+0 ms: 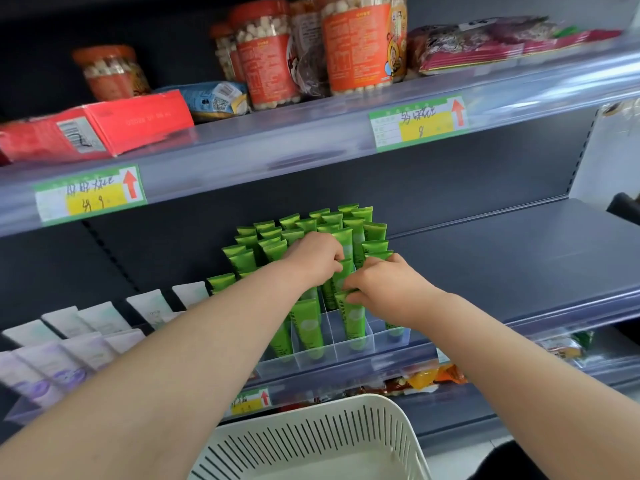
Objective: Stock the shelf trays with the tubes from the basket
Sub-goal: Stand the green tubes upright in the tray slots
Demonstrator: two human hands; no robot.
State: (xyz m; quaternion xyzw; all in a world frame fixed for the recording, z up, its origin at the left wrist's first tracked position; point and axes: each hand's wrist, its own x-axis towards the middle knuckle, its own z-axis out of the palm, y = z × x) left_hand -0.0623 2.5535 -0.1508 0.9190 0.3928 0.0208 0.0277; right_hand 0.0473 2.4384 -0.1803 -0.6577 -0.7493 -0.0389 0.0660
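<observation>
Middle shelf [519, 251]: green tubes [304, 233] stand cap-down, crimped ends up, in a clear divided tray [349, 355] at the shelf front. The rows run from the front compartments to the back.

Left hand [313, 258]: fingers curled over the crimped top of 1 green tube [331, 291] in the middle of the tray, pinching it.

Right hand [384, 289]: fingertips pinch the top of a front-row tube [353, 320], which sits upright in its compartment. The 2 hands are just beside each other.

Writing: the front tubes carry vertical dark lettering that looks like "Camomille"; it is partly blurred.

White slotted basket [346, 403]: at the bottom edge, below both forearms.

Left of the tray: white and lilac tubes [86, 323] lean in rows; their print is too blurred to read.

Price labels: 3 seen, each green-edged with a yellow field and a red up-arrow. The left label [90, 194] has handwriting plus a "9". The right label [419, 123] has handwriting plus what looks like an "8". The lower label [249, 400] is illegible.

Top shelf: jars [356, 46] with orange labels hold pale round snacks. A red box [104, 126] shows a barcode.
</observation>
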